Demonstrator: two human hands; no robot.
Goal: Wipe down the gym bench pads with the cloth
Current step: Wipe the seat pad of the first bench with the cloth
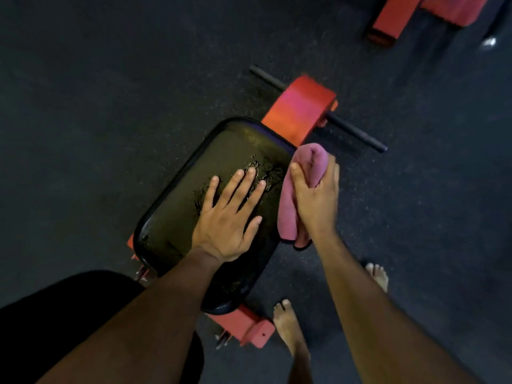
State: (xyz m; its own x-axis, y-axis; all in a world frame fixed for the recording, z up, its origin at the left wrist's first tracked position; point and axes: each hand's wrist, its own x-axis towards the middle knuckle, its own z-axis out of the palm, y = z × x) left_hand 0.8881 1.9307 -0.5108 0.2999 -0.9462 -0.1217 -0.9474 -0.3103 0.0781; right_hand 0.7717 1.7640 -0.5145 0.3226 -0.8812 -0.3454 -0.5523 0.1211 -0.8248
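1. The black bench pad [177, 217] lies slantwise over a red frame [297, 105], its surface cracked and flaking near the middle
2. The left hand [230, 214] lies flat on the pad, palm down, fingers straight and spread apart, their tips on the flaked patch
3. The thumb of that hand points toward the pad's right edge, apart from the other fingers
4. The right hand [315, 195] grips a pink cloth [291, 214] just beside the pad's right edge
5. The fingers of the right hand curl round the bunched cloth from its far side, while the thumb presses on the near side, pointing toward the pad's upper end
6. A fold of cloth rises above the thumb and fingers; the rest hangs below the palm along the pad's right edge, overlapping that edge; whether it touches the pad cannot be told
7. A black bar [356, 133] crosses the red frame beyond the pad's upper end
8. Two bare feet [288, 325] stand on the dark floor [97, 87] to the right of the pad's lower end
9. A second red frame piece [393, 19] lies well apart from the pad, past its upper end
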